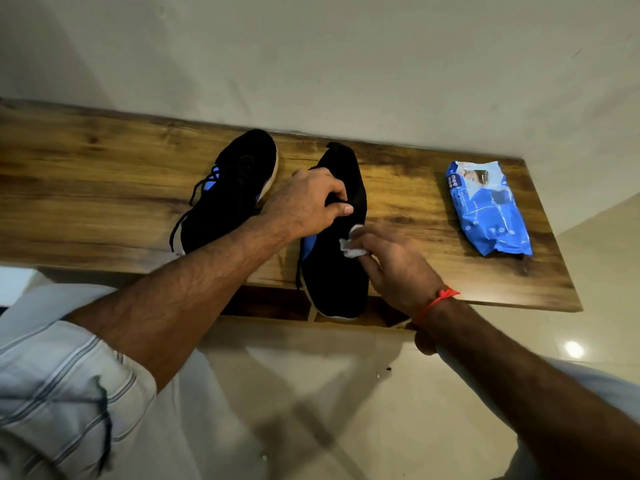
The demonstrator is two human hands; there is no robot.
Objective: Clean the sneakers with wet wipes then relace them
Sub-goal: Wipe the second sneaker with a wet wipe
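Black sneaker [337, 271] overhangs shelf [104, 202] edge, wipe [351, 242] pressed.

A wooden counter [86, 188] is set against the wall. Two black sneakers [239, 188] are laid on it; right of them, apparently a wipes pack [488, 209].

I'm reading "mee mee" in white letters on the blue wet wipes pack [490, 207] lying at my right on the wooden shelf [86, 188]; the smaller print beneath it is blurring out. I'm catching a faint dark emblem on the left sneaker [232, 188], too dim to read.
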